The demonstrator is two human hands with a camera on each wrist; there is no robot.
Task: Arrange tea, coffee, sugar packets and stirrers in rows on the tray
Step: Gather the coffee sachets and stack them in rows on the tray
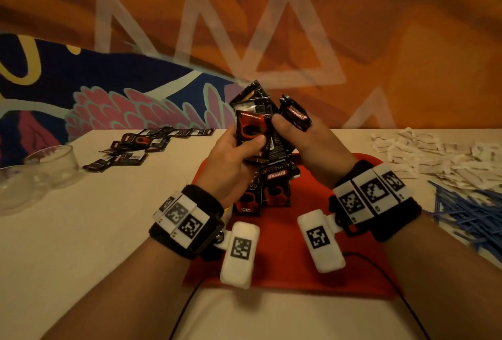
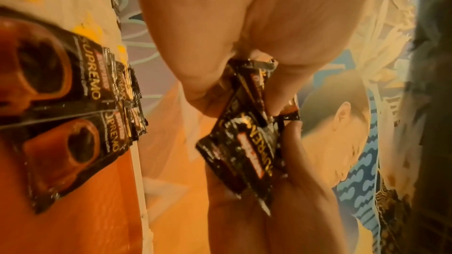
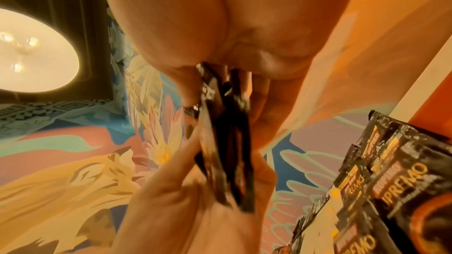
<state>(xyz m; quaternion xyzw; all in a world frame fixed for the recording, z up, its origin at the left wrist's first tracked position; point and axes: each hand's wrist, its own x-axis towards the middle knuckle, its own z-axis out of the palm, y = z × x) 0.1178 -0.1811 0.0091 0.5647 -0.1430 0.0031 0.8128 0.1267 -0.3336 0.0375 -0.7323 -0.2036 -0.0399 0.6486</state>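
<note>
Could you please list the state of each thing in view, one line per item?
Left hand: grips a bunch of black-and-red coffee sachets, raised above the tray.
Right hand: pinches the same bunch.
Red plastic tray: flat on the table, several coffee sachets lying on it.
Loose coffee sachets: scattered far left.
White sugar packets: heaped right.
Blue stirrers: piled right.
Clear glass bowl: upright, left.

Café-like room, painted mural [image 1: 135, 100], ceiling lamp [image 3: 31, 51]
</note>
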